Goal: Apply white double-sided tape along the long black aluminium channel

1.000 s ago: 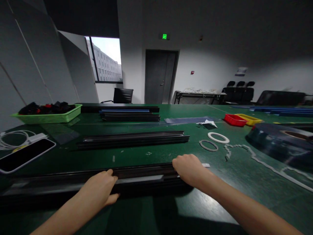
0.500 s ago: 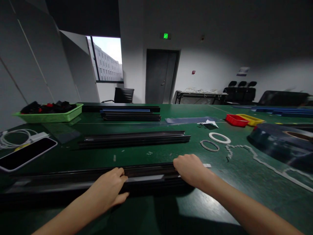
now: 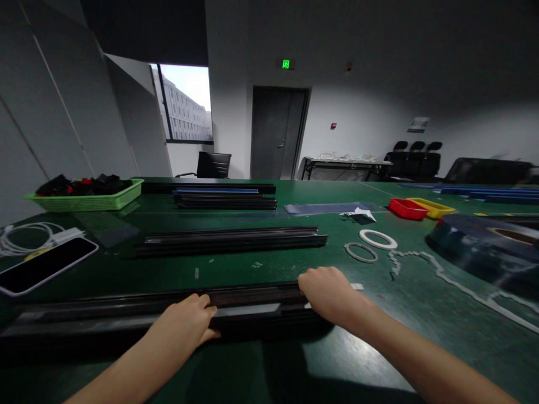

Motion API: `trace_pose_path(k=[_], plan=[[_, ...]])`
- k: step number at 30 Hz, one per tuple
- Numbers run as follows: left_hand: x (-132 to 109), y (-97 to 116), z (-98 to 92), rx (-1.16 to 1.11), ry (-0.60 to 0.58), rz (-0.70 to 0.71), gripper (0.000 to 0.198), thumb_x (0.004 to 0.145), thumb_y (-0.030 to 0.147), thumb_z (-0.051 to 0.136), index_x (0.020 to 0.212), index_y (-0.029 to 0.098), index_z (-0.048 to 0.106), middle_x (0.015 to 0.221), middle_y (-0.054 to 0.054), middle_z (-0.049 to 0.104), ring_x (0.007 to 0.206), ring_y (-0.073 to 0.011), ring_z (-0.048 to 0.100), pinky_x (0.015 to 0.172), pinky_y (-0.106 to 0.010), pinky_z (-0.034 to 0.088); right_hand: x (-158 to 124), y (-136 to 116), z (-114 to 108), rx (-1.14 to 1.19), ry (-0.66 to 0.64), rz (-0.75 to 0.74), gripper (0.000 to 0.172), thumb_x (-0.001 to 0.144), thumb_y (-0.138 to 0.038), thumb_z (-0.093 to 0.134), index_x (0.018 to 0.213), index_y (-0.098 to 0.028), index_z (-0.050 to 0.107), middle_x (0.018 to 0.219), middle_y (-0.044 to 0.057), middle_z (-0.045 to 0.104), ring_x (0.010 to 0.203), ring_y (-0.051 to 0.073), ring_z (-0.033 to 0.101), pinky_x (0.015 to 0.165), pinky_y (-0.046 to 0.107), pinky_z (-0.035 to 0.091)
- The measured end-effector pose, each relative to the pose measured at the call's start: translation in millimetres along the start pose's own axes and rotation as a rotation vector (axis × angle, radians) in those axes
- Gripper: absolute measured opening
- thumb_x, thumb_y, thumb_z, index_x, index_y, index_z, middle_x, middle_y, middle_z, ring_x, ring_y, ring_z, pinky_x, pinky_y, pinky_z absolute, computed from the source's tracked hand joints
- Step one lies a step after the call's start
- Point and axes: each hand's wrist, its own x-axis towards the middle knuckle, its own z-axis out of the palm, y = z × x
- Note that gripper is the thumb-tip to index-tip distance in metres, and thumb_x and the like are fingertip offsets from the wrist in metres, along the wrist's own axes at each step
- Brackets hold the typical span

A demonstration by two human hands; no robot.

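Note:
A long stack of black rails lies across the green table close to me. My left hand rests on its near side, fingers curled over the top edge beside a pale strip on the rail. My right hand is closed over the stack's right end. A second bundle of black rails lies parallel farther back.
A phone and white cable lie at left, a green basket of black and red parts behind. More rails at the back. White tape rings, red and yellow bins, a large dark roll stand right.
My left hand slid right along the near rail stack, then settled slightly lower. The right hand stayed on the stack's end.

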Motion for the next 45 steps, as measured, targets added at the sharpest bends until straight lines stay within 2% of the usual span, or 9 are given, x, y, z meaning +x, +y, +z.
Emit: trace_pose_path(k=[5, 10, 18, 22, 29, 37, 45], plan=[[0, -12, -0.6, 0.001, -0.033, -0.072, 0.025, 0.078, 0.029, 0.056, 0.097, 0.020, 0.067, 0.102, -0.011, 0.063, 0.098, -0.0286, 0.059, 0.088, -0.041, 0.044, -1, -1, -1, 0.036, 0.013, -0.036, 0.028, 0.071, -0.005, 0.045, 0.080, -0.016, 0.070, 0.082, 0.013, 0.070, 0.076, 0.028, 0.066, 0.062, 0.037, 0.050], [-4, -13, -11.5, -0.066, -0.095, -0.108, 0.026, 0.076, 0.026, 0.055, 0.098, 0.020, 0.068, 0.096, -0.010, 0.066, 0.093, -0.0257, 0.061, 0.085, -0.036, 0.045, 2, -1, 3, 0.060, 0.023, -0.068, 0.029, 0.071, -0.007, 0.046, 0.082, -0.019, 0.070, 0.085, 0.012, 0.070, 0.076, 0.027, 0.066, 0.061, 0.034, 0.048], [-11, -7, -17.7, 0.009, -0.026, -0.151, 0.031, 0.076, 0.037, 0.055, 0.091, 0.013, 0.067, 0.092, -0.014, 0.065, 0.087, -0.0277, 0.063, 0.081, -0.038, 0.047, 4, 3, 11, 0.062, 0.040, -0.064, 0.028, 0.074, -0.010, 0.046, 0.084, -0.020, 0.070, 0.084, 0.012, 0.070, 0.076, 0.027, 0.066, 0.061, 0.034, 0.047], [-12, -3, -18.7, 0.061, -0.021, -0.159, 0.031, 0.075, 0.036, 0.056, 0.091, 0.011, 0.066, 0.097, -0.015, 0.064, 0.085, -0.0269, 0.064, 0.079, -0.037, 0.048, 6, 3, 12, 0.061, 0.025, -0.035, 0.027, 0.074, -0.010, 0.046, 0.085, -0.018, 0.070, 0.086, 0.014, 0.070, 0.079, 0.026, 0.066, 0.064, 0.033, 0.046], [-8, -9, -8.0, 0.121, 0.011, -0.107, 0.035, 0.074, 0.036, 0.052, 0.097, 0.011, 0.063, 0.097, -0.015, 0.063, 0.087, -0.0283, 0.062, 0.077, -0.038, 0.049, 9, 3, 12, 0.040, -0.038, 0.050, 0.027, 0.076, -0.010, 0.047, 0.090, -0.015, 0.069, 0.087, 0.017, 0.069, 0.086, 0.026, 0.065, 0.071, 0.034, 0.046], [-6, 3, -13.8, 0.161, 0.007, -0.066, 0.032, 0.073, 0.032, 0.051, 0.092, 0.011, 0.065, 0.095, -0.015, 0.063, 0.091, -0.0277, 0.060, 0.082, -0.038, 0.047, 8, 2, 9, 0.038, -0.053, 0.053, 0.027, 0.077, -0.009, 0.046, 0.091, -0.014, 0.069, 0.088, 0.018, 0.069, 0.087, 0.026, 0.065, 0.071, 0.035, 0.047], [-6, 4, -14.9, -0.018, 0.052, 0.060, 0.036, 0.074, 0.026, 0.048, 0.105, 0.014, 0.061, 0.096, -0.012, 0.062, 0.093, -0.0254, 0.057, 0.084, -0.037, 0.046, 7, 1, 7, 0.037, -0.050, 0.049, 0.025, 0.078, -0.009, 0.047, 0.090, -0.013, 0.068, 0.089, 0.018, 0.069, 0.086, 0.026, 0.065, 0.071, 0.034, 0.047]])
